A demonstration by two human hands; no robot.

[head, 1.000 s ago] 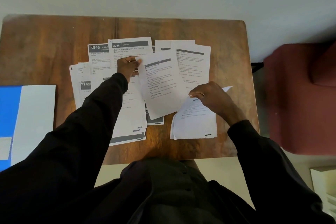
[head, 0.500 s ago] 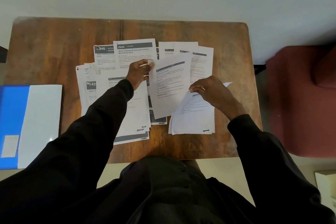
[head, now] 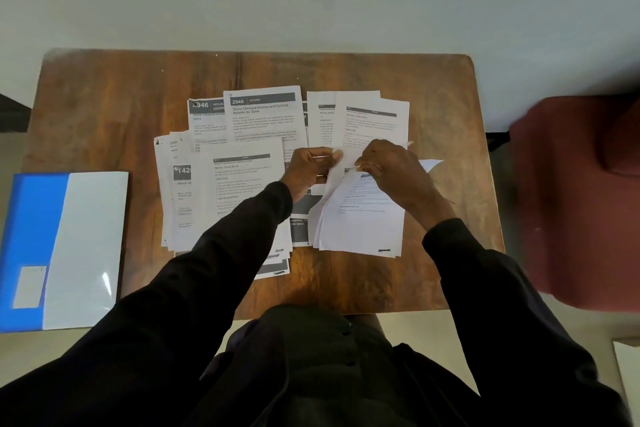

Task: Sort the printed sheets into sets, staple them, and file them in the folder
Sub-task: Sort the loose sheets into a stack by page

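Over the middle of the surface point(head: 104, 107) I see both hands meeting at the far edge of one set of sheets point(head: 360, 225). The left hand point(head: 310, 170) has its fingers curled and pinches the set's far left corner. The right hand point(head: 391, 170) pinches the same edge just beside it. That set runs from the hands toward me, its near end flat on the wood. More printed sheets point(head: 242, 180) spread out to the left and far side. A blue folder point(head: 38, 218) lies well apart at the left, and a red chair point(head: 571, 204) stands at the right.
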